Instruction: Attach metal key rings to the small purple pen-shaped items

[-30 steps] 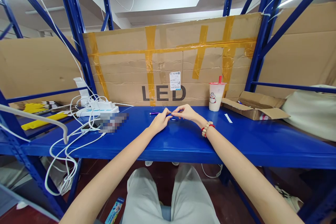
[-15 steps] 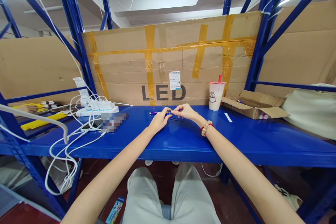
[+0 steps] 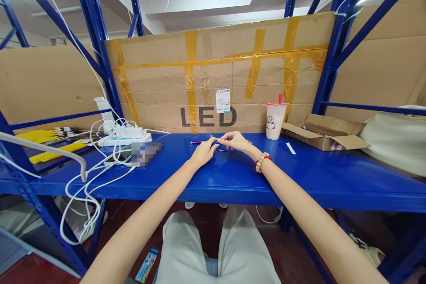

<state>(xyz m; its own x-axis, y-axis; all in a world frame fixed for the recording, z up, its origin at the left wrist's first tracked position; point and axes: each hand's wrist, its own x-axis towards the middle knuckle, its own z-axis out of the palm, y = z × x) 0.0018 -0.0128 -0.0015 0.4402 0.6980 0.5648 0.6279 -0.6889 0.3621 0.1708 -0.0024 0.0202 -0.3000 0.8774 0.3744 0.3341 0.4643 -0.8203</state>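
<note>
Vs half a second ago: pose of both hands nearly unchanged, camera view nudged slightly, yellow things (image 3: pixel 38 136) far out at 9 o'clock show more fully. Clock centred on fingertips, 12 = away from wearer.

Left hand (image 3: pixel 203 152): fingers bent, tips closed on a small blue part (image 3: pixel 216 143). Right hand (image 3: pixel 233 141): thumb and forefinger pinched at the same part, other fingers loosely curled; contact partly hidden, part too small to read in detail. Fingertips of both hands nearly meet. So the part sits between the hands, over the blue tabletop (image 3: pixel 233 182).

Just beside left hand, 9 o'clock: purple pen (image 3: pixel 195 142), lying flat, one end hidden by the fingers. At 5 o'clock, close in: short blue piece (image 3: pixel 221 150) on the tabletop.

Further out: bead bracelet (image 3: pixel 262 162) on right wrist, 4 o'clock. White strip (image 3: pixel 290 148) at 3. Lidded cup (image 3: pixel 275 122) upright at 2, red straw in it. Open carton (image 3: pixel 326 135) at 3, well apart. Power strip (image 3: pixel 124 138) and tangled white cables (image 3: pixel 87 195) at 9 to 8. Cardboard sheet (image 3: pixel 153 93) walls off 12.
</note>
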